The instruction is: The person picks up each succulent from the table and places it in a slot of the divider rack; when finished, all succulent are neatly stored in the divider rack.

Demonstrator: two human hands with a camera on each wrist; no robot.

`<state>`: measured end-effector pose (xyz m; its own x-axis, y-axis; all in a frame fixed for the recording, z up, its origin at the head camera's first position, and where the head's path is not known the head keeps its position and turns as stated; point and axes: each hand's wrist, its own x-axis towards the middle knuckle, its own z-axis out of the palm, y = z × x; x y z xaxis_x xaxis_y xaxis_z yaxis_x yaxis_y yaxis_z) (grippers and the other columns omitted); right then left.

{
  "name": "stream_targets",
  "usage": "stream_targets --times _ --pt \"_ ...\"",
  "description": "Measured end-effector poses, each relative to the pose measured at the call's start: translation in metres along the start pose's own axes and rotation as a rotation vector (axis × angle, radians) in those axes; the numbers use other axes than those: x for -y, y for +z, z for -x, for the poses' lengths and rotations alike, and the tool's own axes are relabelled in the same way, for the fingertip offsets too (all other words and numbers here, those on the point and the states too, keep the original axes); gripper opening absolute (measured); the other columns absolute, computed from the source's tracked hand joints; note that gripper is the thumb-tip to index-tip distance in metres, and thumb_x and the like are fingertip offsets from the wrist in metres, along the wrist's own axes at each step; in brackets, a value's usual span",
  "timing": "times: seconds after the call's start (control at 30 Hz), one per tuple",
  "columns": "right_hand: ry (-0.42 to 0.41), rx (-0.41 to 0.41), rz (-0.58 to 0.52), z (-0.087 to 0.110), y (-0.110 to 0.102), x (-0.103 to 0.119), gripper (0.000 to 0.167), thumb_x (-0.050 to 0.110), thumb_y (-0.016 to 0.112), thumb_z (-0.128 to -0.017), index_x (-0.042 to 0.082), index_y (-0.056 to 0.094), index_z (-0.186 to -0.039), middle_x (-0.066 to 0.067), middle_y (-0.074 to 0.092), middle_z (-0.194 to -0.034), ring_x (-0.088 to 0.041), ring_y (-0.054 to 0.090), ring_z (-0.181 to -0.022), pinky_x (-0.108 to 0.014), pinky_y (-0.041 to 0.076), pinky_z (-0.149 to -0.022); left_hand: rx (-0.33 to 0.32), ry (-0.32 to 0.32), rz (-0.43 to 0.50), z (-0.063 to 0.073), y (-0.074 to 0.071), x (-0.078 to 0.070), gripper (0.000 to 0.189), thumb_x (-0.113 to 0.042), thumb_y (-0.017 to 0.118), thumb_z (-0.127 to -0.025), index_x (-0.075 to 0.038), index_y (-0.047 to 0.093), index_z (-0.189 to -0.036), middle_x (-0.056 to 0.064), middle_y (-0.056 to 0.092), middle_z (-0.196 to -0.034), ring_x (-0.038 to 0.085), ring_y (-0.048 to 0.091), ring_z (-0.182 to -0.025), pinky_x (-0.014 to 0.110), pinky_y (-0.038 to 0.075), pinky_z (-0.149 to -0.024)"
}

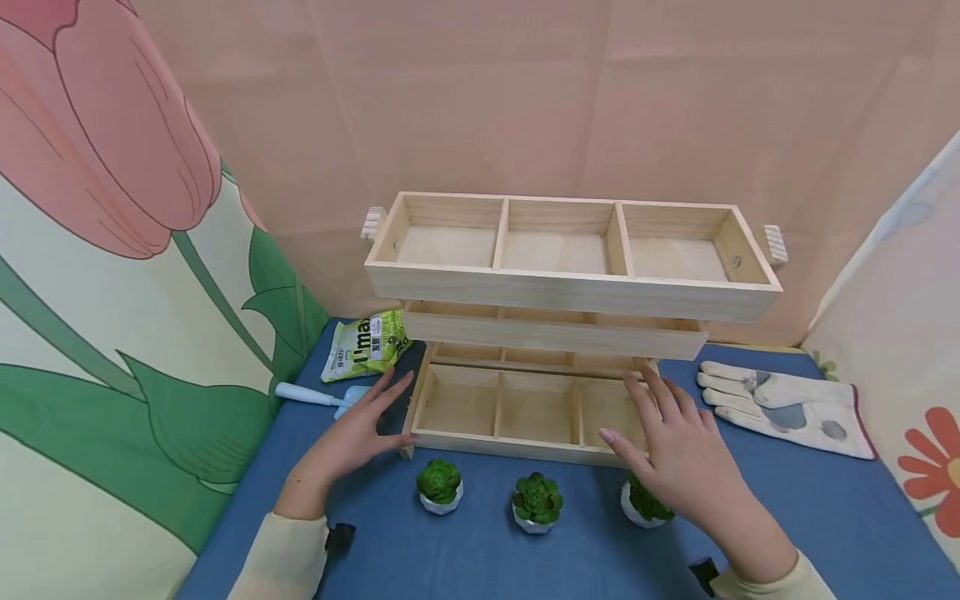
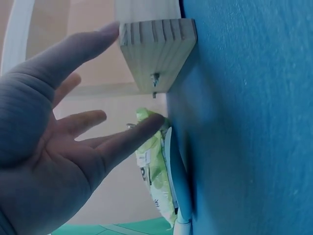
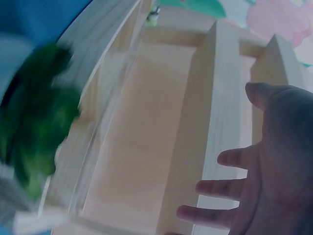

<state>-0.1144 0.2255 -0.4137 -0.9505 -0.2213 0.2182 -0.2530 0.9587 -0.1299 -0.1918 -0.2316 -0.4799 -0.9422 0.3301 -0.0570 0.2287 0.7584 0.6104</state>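
Observation:
A pale three-tier wooden planter shelf point(image 1: 570, 293) stands on the blue-covered table, each tier divided into three compartments. My left hand point(image 1: 352, 442) has its fingers spread beside the left end of the bottom tier point(image 1: 510, 450). In the left wrist view, its thumb tip is right at the ridged end of a wooden rail point(image 2: 159, 32). Fingers extended, my right hand point(image 1: 686, 458) overlaps the right compartment of the bottom tier in the head view. Below it is a small potted succulent point(image 1: 637, 508), partly hidden by the hand. Neither hand holds anything.
Two more potted succulents, one on the left point(image 1: 439, 483) and one in the middle point(image 1: 536, 502), stand before the shelf. A green-and-white bag point(image 1: 367, 346) and a light-blue trowel point(image 1: 307, 394) lie left. White gloves point(image 1: 787, 408) lie right. A pink cloth backdrop point(image 1: 480, 100) hangs behind.

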Motion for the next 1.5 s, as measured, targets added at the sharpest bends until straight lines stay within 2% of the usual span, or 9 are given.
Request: stream_targets --times 0.17,0.33,0.53,0.73,0.87,1.07,1.2,1.33,1.5 --pt "-0.049 0.055 -0.159 0.001 0.005 0.026 0.079 0.061 0.052 -0.108 0.017 0.031 -0.170 -0.019 0.037 -0.172 -0.052 0.048 -0.147 -0.074 0.045 -0.106 0.023 0.037 0.066 0.000 0.001 0.004 0.097 -0.031 0.083 -0.095 -0.027 0.024 -0.172 0.019 0.015 -0.180 0.051 0.043 -0.154 0.059 0.054 -0.109" --pt "-0.062 0.087 -0.303 0.001 0.013 0.054 0.078 0.062 0.050 -0.108 0.016 0.033 -0.169 -0.016 0.041 -0.170 -0.046 0.051 -0.148 -0.067 0.048 -0.111 0.039 0.053 0.181 -0.001 0.000 0.009 0.096 -0.027 0.081 -0.097 -0.031 0.022 -0.172 0.018 0.015 -0.181 0.053 0.049 -0.149 0.051 0.058 -0.104" --pt "-0.076 0.132 -0.424 -0.001 0.021 0.085 0.078 0.066 0.053 -0.105 0.020 0.038 -0.167 -0.010 0.050 -0.164 -0.036 0.056 -0.147 -0.060 0.051 -0.111 0.063 0.060 0.236 -0.002 -0.001 0.016 0.089 -0.015 0.073 -0.101 -0.029 0.022 -0.172 0.019 0.018 -0.180 0.053 0.050 -0.148 0.053 0.058 -0.104" --pt "-0.096 0.162 -0.493 -0.003 0.027 0.114 0.076 0.060 0.059 -0.105 0.019 0.040 -0.165 -0.007 0.050 -0.165 -0.030 0.059 -0.145 -0.055 0.052 -0.111 0.072 0.054 0.248 -0.005 0.001 0.020 0.086 -0.015 0.073 -0.101 -0.022 0.025 -0.172 0.019 0.022 -0.178 0.053 0.048 -0.150 0.055 0.057 -0.105" --pt "-0.116 0.169 -0.529 -0.004 0.034 0.130 0.075 0.055 0.065 -0.104 0.017 0.041 -0.164 -0.009 0.052 -0.162 -0.031 0.061 -0.142 -0.054 0.054 -0.109 0.076 0.039 0.263 -0.007 0.003 0.020 0.085 -0.016 0.073 -0.101 -0.018 0.027 -0.171 0.019 0.026 -0.177 0.052 0.050 -0.149 0.055 0.057 -0.106" --pt "-0.143 0.251 -0.605 -0.005 0.048 0.149 0.077 0.051 0.067 -0.104 0.016 0.037 -0.165 -0.009 0.051 -0.161 -0.025 0.069 -0.129 -0.045 0.061 -0.093 0.106 0.014 0.301 -0.007 0.006 0.020 0.084 -0.018 0.074 -0.100 -0.017 0.028 -0.171 0.021 0.033 -0.174 0.050 0.053 -0.147 0.057 0.056 -0.107" --pt "-0.138 0.300 -0.634 -0.006 0.058 0.160 0.080 0.048 0.069 -0.103 0.012 0.035 -0.166 -0.011 0.049 -0.162 -0.028 0.065 -0.135 -0.048 0.059 -0.100 0.139 -0.006 0.328 -0.007 0.007 0.019 0.087 -0.018 0.076 -0.097 -0.017 0.029 -0.171 0.021 0.035 -0.173 0.049 0.055 -0.146 0.055 0.056 -0.106" --pt "-0.108 0.344 -0.670 -0.005 0.070 0.170 0.085 0.044 0.075 -0.100 0.010 0.033 -0.167 -0.015 0.047 -0.163 -0.034 0.056 -0.145 -0.054 0.054 -0.108 0.154 -0.023 0.343 -0.008 0.008 0.018 0.091 -0.016 0.077 -0.093 -0.016 0.029 -0.170 0.020 0.038 -0.172 0.046 0.058 -0.144 0.047 0.060 -0.100" --pt "-0.062 0.392 -0.730 -0.004 0.083 0.177 0.095 0.040 0.083 -0.094 0.008 0.032 -0.167 -0.019 0.042 -0.164 -0.040 0.051 -0.147 -0.058 0.052 -0.108 0.186 -0.032 0.350 -0.009 0.008 0.018 0.097 -0.016 0.080 -0.092 -0.017 0.026 -0.171 0.020 0.041 -0.170 0.044 0.059 -0.143 0.044 0.060 -0.097"
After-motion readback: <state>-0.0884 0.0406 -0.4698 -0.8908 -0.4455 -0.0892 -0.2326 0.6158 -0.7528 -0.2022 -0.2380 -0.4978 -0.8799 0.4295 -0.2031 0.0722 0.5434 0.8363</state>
